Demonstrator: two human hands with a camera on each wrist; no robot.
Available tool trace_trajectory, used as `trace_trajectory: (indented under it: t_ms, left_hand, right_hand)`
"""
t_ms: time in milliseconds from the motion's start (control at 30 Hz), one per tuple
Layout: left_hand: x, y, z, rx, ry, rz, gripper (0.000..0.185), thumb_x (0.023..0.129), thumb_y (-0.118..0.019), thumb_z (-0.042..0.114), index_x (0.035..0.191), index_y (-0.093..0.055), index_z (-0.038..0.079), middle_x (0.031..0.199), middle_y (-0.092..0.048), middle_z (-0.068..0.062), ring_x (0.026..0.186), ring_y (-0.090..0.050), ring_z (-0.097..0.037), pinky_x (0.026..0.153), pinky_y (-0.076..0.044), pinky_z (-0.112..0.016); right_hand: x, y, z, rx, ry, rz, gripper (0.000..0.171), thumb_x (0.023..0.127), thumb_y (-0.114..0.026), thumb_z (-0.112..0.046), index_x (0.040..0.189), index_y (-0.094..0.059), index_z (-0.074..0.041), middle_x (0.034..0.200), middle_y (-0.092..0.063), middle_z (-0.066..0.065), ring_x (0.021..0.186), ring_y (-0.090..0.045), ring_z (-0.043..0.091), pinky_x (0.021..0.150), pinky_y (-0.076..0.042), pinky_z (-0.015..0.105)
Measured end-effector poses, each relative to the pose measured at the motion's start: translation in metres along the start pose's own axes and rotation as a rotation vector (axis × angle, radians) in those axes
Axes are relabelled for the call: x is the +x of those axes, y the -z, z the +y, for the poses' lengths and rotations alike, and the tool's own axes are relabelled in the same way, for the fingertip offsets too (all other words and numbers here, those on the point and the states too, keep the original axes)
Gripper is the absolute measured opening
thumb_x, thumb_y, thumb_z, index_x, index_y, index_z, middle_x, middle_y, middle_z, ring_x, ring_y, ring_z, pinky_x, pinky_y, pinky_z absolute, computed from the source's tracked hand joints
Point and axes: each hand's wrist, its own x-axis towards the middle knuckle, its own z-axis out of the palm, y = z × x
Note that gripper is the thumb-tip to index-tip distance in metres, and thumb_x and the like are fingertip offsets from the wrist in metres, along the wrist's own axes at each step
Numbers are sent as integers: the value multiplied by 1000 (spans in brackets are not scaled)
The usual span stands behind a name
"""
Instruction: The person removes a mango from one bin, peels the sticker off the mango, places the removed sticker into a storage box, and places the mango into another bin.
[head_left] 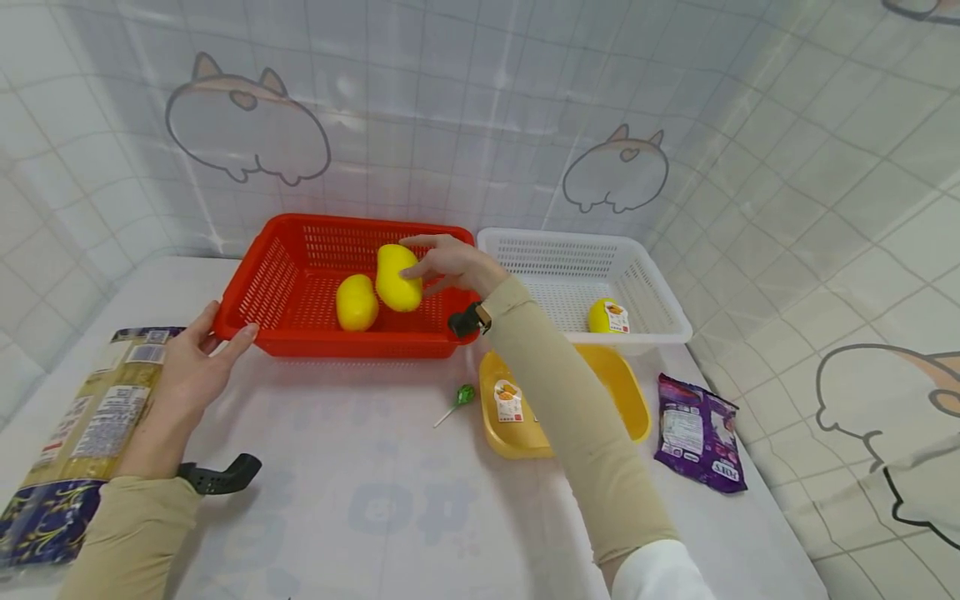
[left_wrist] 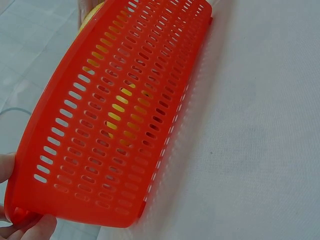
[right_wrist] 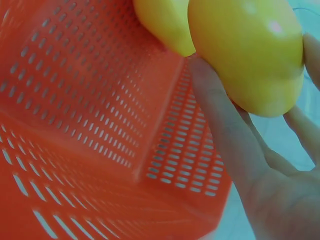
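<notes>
Right sleeve part-hides yellow tray | right grip holds fruit | left grip holds red basket

A yellow oval fruit lies in a red rectangular plastic basket standing left of a white rectangular plastic basket, before which a yellow rounded plastic tray sits between a green round lollipop and a purple plastic packet.
</notes>
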Motion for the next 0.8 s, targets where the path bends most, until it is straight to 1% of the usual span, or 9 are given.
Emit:
trace_trajectory:
  t_ms: [167,300,467,567,600,700,800]
  left_hand:
    - [0,0,0,1,-4,-3,87,100,-49,53,159,5,20,167,-9,-13,149,-22,-42,100,-40,-19]
    - [1,0,2,9,-6,-3,86,100,-48,53,159,5,21,168,-7,-12,150,-20,-42,99,-41,-17]
    - [0,1,2,22,-5,6,87,99,-48,55,159,5,22,168,-7,-12,150,-21,-42,98,-42,-16]
    - [0,1,2,24,5,11,88,98,-49,57,159,4,22,168,-9,-12,150,-22,-41,102,-41,-21]
    - [0,1,2,22,8,13,89,98,-49,57,159,4,22,168,-9,-12,150,-21,-41,104,-41,-25]
    - [1,0,2,18,19,16,89,97,-50,58,159,4,23,168,-9,-11,150,-21,-40,107,-39,-33]
    - [0,-1,3,18,25,23,90,97,-50,59,159,4,22,168,-8,-11,151,-20,-40,106,-38,-31]
  right_hand:
    - [5,1,2,17,-42,-7,62,93,-69,-12,150,-46,-24,139,-50,6,111,-60,32,99,-55,44]
    - [10,4,5,41,-60,-8,62,94,-68,-10,150,-46,-23,146,-45,6,113,-59,32,103,-52,47]
    - [18,6,9,81,-69,-18,63,94,-67,-9,151,-44,-22,149,-43,7,119,-58,36,102,-52,47]
    - [22,8,12,107,-70,-23,63,94,-68,-10,151,-44,-22,148,-43,7,121,-57,36,102,-53,47]
    - [23,8,13,117,-70,-25,63,94,-68,-10,151,-44,-22,148,-43,7,121,-57,36,103,-52,47]
    - [26,9,15,146,-71,-27,64,94,-69,-11,151,-44,-22,146,-45,7,119,-58,36,104,-51,47]
    - [29,9,18,178,-71,-28,64,94,-69,-10,151,-44,-22,145,-46,7,117,-60,35,105,-50,48]
